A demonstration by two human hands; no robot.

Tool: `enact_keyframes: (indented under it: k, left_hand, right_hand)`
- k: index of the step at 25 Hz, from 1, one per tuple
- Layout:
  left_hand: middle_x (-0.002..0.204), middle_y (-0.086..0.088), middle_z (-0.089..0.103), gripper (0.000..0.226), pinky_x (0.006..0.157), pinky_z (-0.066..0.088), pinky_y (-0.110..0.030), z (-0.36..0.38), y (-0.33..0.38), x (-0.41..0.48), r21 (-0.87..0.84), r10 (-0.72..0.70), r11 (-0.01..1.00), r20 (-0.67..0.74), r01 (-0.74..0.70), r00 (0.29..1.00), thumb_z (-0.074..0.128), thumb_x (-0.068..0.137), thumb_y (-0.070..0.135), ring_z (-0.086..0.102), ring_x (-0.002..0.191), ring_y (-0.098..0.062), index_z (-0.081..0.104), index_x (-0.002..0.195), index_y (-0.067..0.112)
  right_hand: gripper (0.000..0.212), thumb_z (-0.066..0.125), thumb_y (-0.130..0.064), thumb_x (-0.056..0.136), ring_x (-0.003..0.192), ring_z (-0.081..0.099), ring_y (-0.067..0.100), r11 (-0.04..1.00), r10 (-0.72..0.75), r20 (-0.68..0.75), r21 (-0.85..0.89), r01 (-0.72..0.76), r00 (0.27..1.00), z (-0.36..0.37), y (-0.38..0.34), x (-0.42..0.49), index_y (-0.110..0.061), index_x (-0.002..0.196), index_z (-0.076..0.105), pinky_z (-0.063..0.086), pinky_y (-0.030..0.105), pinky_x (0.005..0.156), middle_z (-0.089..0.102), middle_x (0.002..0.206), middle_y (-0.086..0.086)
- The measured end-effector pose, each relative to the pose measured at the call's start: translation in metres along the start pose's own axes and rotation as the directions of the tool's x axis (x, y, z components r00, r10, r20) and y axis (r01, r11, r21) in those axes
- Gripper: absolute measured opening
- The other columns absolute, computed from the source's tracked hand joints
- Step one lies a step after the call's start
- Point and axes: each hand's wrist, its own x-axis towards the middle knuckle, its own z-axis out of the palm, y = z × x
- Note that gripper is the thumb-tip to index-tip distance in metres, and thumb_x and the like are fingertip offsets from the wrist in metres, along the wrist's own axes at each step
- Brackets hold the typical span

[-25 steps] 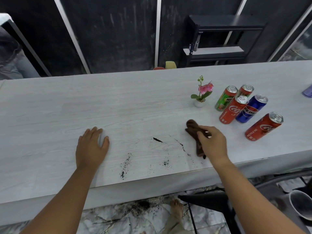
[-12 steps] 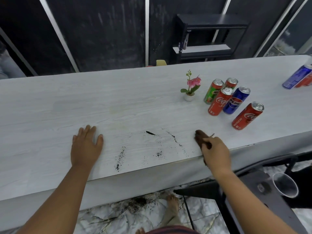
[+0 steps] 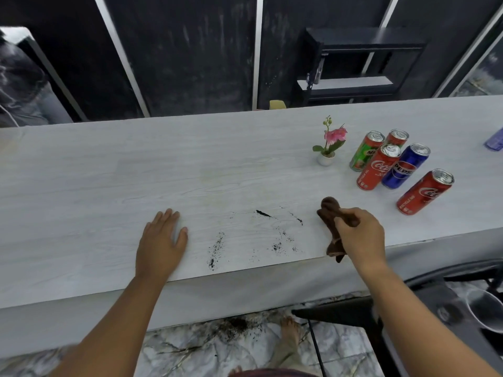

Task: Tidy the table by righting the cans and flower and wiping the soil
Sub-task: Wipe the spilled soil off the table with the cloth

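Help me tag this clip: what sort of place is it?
Probably a café or bar counter: a long pale wood-grain table, dark panelled wall, marble-look floor and soft-drink cans.

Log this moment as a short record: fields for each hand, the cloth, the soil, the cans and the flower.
left hand: flat, palm down on the pale wood-grain table, holding nothing
right hand: closed around the bunched brown cloth
cloth: on the table near its front edge, right of the soil
dark soil specks: scattered between the hands, not yet wiped
five drink cans: all upright, grouped at right
small pink flower in a white pot: upright, left of the cans
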Motion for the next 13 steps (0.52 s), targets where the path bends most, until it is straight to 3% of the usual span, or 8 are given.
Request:
enact_keyframes:
  k: [2, 3, 6, 8, 11, 13]
  left_hand:
    - [0.171, -0.003, 0.042, 0.065, 0.135, 0.020, -0.047, 0.002, 0.001, 0.000, -0.001, 0.000, 1.000, -0.013, 0.000, 1.000, 0.042, 0.105, 0.051, 0.031, 0.163, -0.023, 0.052, 0.159, 0.017]
    - [0.172, -0.003, 0.042, 0.064, 0.135, 0.020, -0.048, 0.003, 0.000, 0.000, 0.000, 0.001, 1.000, -0.014, -0.001, 1.000, 0.042, 0.105, 0.050, 0.031, 0.163, -0.022, 0.052, 0.159, 0.017]
    - [0.172, -0.002, 0.042, 0.059, 0.135, 0.020, -0.047, 0.006, -0.001, 0.001, 0.011, -0.007, 1.000, -0.016, 0.007, 1.000, 0.047, 0.108, 0.047, 0.030, 0.163, -0.022, 0.052, 0.159, 0.017]
    - [0.172, -0.003, 0.042, 0.056, 0.135, 0.019, -0.047, 0.007, -0.001, 0.001, 0.019, -0.013, 1.000, -0.016, 0.014, 1.000, 0.053, 0.109, 0.041, 0.030, 0.163, -0.021, 0.051, 0.160, 0.017]
    - [0.172, -0.002, 0.042, 0.057, 0.135, 0.018, -0.046, 0.007, -0.001, 0.001, 0.017, -0.011, 1.000, -0.015, 0.011, 1.000, 0.050, 0.109, 0.044, 0.030, 0.163, -0.021, 0.050, 0.160, 0.018]
    - [0.172, -0.002, 0.042, 0.062, 0.135, 0.018, -0.045, 0.005, -0.001, 0.000, 0.009, -0.009, 1.000, -0.015, 0.009, 1.000, 0.043, 0.106, 0.049, 0.030, 0.163, -0.021, 0.051, 0.160, 0.017]
  right_hand:
    - [0.016, 0.068, -0.019, 0.098, 0.080, 0.066, 0.014, 0.991, 0.034, -0.001, -0.128, -0.033, 0.999, -0.006, 0.010, 0.006, -0.020, 0.113, 0.073, 0.048, 0.020, 0.064, 0.070, 0.106, 0.000]
    - [0.017, 0.067, -0.019, 0.099, 0.079, 0.067, 0.018, 0.985, 0.041, 0.012, -0.170, -0.039, 0.999, -0.003, 0.014, 0.003, -0.019, 0.115, 0.071, 0.051, 0.024, 0.063, 0.069, 0.107, 0.002]
    - [0.021, 0.066, -0.017, 0.099, 0.083, 0.070, 0.025, 0.985, 0.008, 0.067, -0.171, 0.004, 0.998, 0.020, 0.010, -0.019, -0.018, 0.120, 0.068, 0.063, 0.040, 0.071, 0.069, 0.110, 0.004]
    - [0.023, 0.068, -0.015, 0.099, 0.086, 0.070, 0.023, 0.990, -0.061, 0.113, -0.119, 0.074, 0.992, 0.042, -0.005, -0.039, -0.018, 0.121, 0.069, 0.065, 0.042, 0.074, 0.070, 0.112, 0.002]
    - [0.023, 0.071, -0.016, 0.098, 0.090, 0.063, 0.011, 0.974, -0.181, 0.216, -0.093, 0.204, 0.960, 0.073, -0.027, -0.065, -0.020, 0.121, 0.072, 0.055, 0.024, 0.078, 0.066, 0.111, -0.007]
    - [0.020, 0.072, -0.018, 0.097, 0.091, 0.061, 0.005, 0.980, -0.180, 0.265, -0.039, 0.197, 0.947, 0.080, -0.033, -0.069, -0.023, 0.117, 0.072, 0.044, 0.009, 0.076, 0.064, 0.109, -0.013]
